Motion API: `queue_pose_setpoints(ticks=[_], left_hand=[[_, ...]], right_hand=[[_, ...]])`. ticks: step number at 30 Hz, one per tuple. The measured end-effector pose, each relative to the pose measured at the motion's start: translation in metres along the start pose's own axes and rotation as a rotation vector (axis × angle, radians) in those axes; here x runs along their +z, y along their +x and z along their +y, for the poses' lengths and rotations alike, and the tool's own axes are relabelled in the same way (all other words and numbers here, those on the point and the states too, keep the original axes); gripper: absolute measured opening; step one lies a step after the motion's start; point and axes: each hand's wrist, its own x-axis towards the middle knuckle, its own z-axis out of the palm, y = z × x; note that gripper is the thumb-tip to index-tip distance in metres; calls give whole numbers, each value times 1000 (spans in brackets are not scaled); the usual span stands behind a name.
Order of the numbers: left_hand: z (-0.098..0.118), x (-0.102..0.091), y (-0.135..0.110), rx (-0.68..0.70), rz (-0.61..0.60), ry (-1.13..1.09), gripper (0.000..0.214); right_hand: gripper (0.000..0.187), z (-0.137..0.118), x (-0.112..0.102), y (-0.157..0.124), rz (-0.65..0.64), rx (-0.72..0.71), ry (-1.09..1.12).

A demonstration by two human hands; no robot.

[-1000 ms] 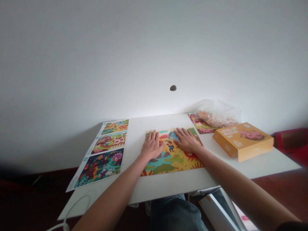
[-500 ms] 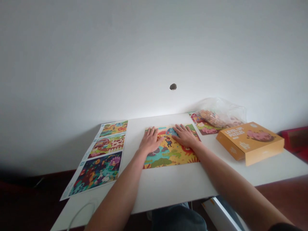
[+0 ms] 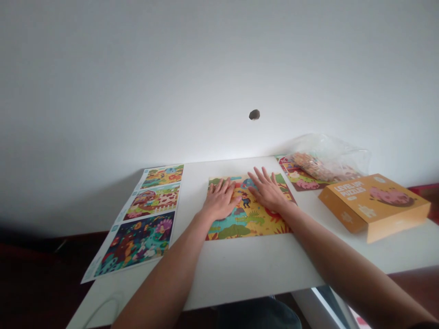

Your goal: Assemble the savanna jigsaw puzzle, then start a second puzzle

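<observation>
A colourful jigsaw puzzle [image 3: 252,224] with animals, trees and a blue pond lies flat in the middle of the white table. Over its left part rests my left hand [image 3: 220,199], fingers stretched out and slightly apart. My right hand [image 3: 269,192] is spread over the upper right part of the picture, its fingertips near the far edge. Both palms face down and neither hand grips anything. The areas of the puzzle under the hands and right forearm are hidden.
A sheet with three printed pictures [image 3: 151,201] lies at the table's left. At the right stand an orange puzzle box [image 3: 377,201] and a clear plastic bag [image 3: 329,157] of loose pieces, partly over a farm picture [image 3: 307,183]. A white wall [image 3: 171,82] with a hole rises behind.
My left hand has slid slightly toward me over the puzzle. The right hand's fingers reach a little past the far edge. The view has shifted a little, moving the box rightward.
</observation>
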Motion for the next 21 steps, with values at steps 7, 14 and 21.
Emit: queue_pose_setpoints(ticks=[7, 14, 21], left_hand=[[1, -6, -1, -29, -13, -10, 75], [-1, -8, -2, -35, -37, -11, 76], [-12, -4, -1, -58, -12, 6, 75]], right_hand=[[62, 5, 3, -2, -90, 62, -1], [59, 20, -5, -2, 115, 488, -9], [57, 36, -3, 1, 246, 547, 205]])
